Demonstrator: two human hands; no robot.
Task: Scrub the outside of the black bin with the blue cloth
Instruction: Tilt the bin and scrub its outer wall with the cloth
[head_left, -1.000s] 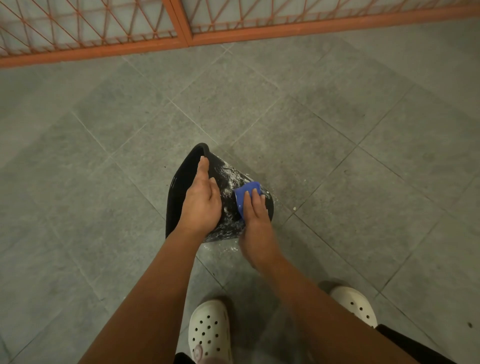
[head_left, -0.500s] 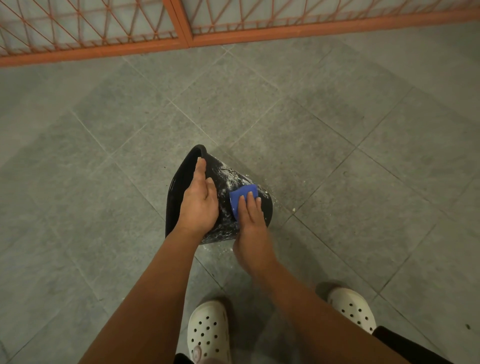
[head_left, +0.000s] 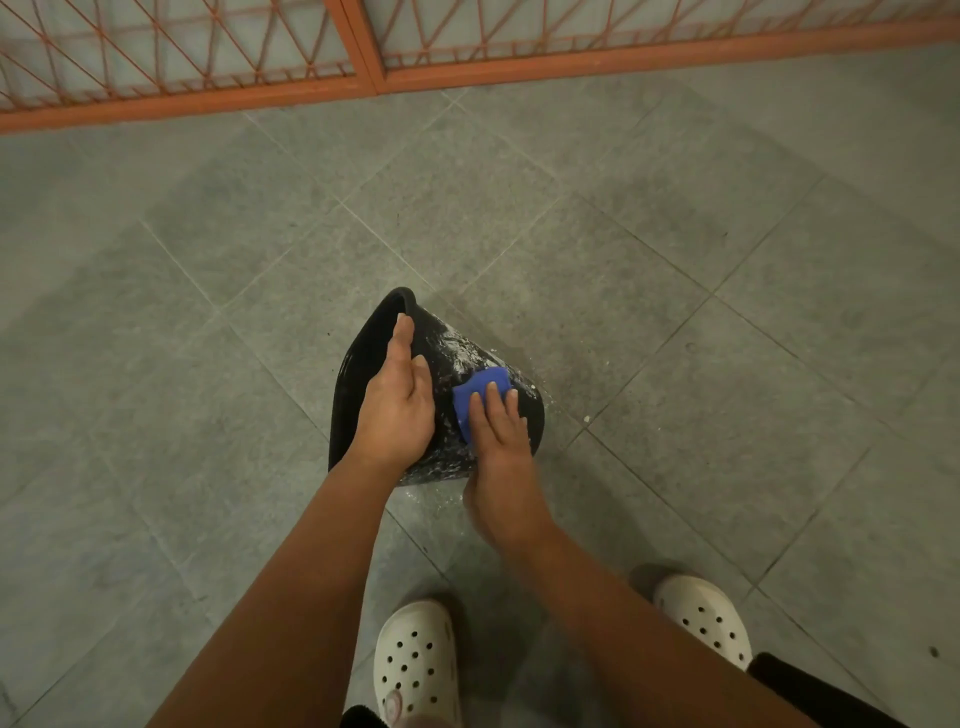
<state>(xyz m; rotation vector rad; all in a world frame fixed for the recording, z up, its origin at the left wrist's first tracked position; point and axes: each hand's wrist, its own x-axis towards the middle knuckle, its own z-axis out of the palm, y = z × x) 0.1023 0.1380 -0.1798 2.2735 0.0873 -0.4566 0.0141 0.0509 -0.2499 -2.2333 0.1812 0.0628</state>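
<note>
The black bin (head_left: 358, 374) lies on its side on the grey tiled floor, its opening facing left and its outer wall streaked with white suds. My left hand (head_left: 397, 410) rests flat on top of the bin, fingers straight and pointing away from me. My right hand (head_left: 498, 452) presses the folded blue cloth (head_left: 480, 392) against the bin's soapy outer wall near its base, with straight fingers lying over the cloth. The hand covers the cloth's near part.
An orange metal lattice fence (head_left: 363, 67) runs along the far edge of the floor. My two white perforated clogs (head_left: 415, 660) (head_left: 706, 618) stand just behind the bin. Soapy drops (head_left: 587, 418) speckle the tiles to the bin's right.
My right hand with the blue cloth slid a little left and towards me along the bin's wall, then back out. The left hand and bin stayed put.
</note>
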